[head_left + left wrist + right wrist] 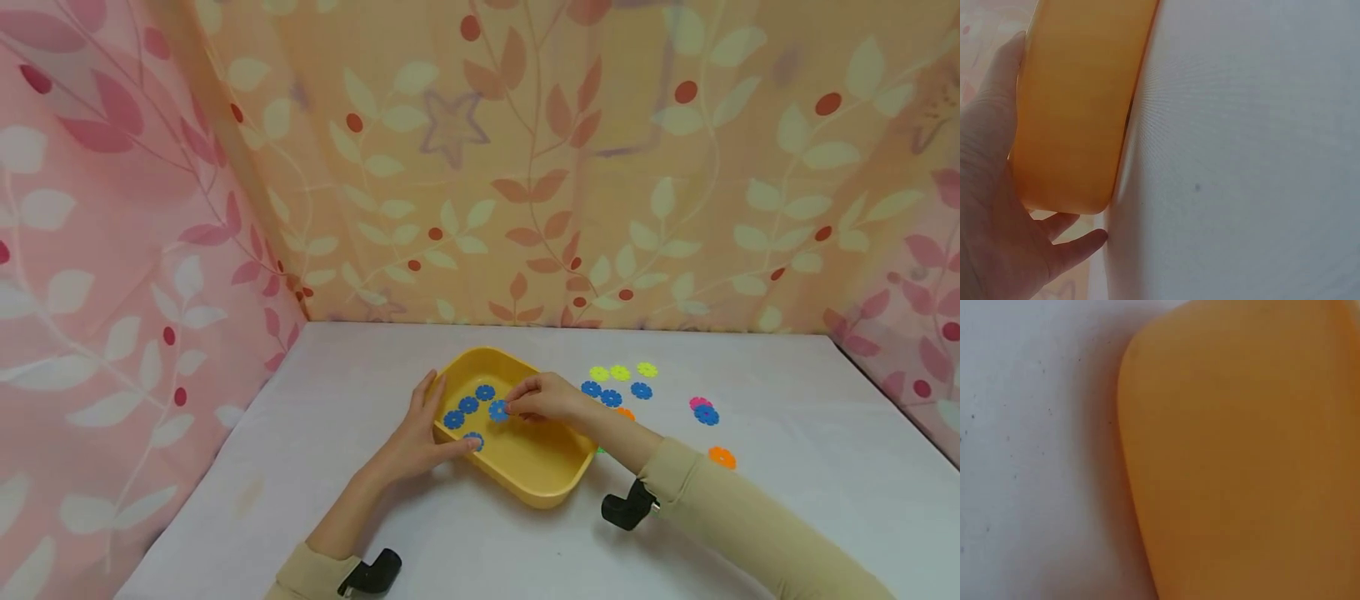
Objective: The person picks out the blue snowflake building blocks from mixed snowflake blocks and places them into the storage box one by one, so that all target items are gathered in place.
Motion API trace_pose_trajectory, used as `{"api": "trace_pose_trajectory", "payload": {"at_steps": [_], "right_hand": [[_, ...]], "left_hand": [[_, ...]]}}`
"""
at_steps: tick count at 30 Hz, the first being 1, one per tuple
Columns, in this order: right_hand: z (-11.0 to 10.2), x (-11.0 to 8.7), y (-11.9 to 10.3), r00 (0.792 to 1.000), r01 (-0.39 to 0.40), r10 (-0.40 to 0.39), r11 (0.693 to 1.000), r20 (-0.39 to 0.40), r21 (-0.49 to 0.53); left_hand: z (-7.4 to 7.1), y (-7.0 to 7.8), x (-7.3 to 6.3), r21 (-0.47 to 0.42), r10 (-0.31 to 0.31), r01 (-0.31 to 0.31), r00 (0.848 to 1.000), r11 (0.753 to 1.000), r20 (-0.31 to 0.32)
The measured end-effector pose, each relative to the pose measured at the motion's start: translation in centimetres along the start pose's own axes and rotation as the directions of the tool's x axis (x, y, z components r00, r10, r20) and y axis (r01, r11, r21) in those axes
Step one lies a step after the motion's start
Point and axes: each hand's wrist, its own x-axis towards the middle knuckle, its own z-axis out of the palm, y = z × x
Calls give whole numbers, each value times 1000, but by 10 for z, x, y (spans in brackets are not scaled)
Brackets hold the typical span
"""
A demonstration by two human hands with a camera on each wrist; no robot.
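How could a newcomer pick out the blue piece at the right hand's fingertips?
On the white table stands a yellow tray, with the left hand at its rim. Five blue flower-shaped pieces show within its outline. The wanted piece is the one pinched by the right hand, and it looks lighter blue than the others.

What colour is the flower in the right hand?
That flower is blue, clearest in the head view.

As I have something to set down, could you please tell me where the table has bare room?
The white table is bare between the left hand and pink cloth, and between the sleeves, nearer than the yellow tray. Crowded: the tray, with blue discs and the right hand, and right of it, among scattered flower discs.
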Motion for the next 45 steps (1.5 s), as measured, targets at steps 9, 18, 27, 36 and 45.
{"api": "trace_pose_trajectory", "payload": {"at_steps": [9,18,27,36,45], "right_hand": [[16,10,2,1000,-8,10,985,7,-171],[23,10,0,1000,23,-26,972,-10,-235],[25,12,1,999,40,-46,967,-19,-252],[25,14,3,997,62,-70,961,-21,-271],[9,1,-11,979,170,-189,967,-81,-191]], "left_hand": [[1,2,-1,-8,-4,4,1000,1000,-8],[1,4,-2,-9,13,-13,1000,1000,-10],[1,5,-1,-5,16,-16,1000,1000,-18],[1,3,1,5,10,-10,1000,1000,-19],[1,0,1,-15,-3,3,1000,1000,-18]]}}
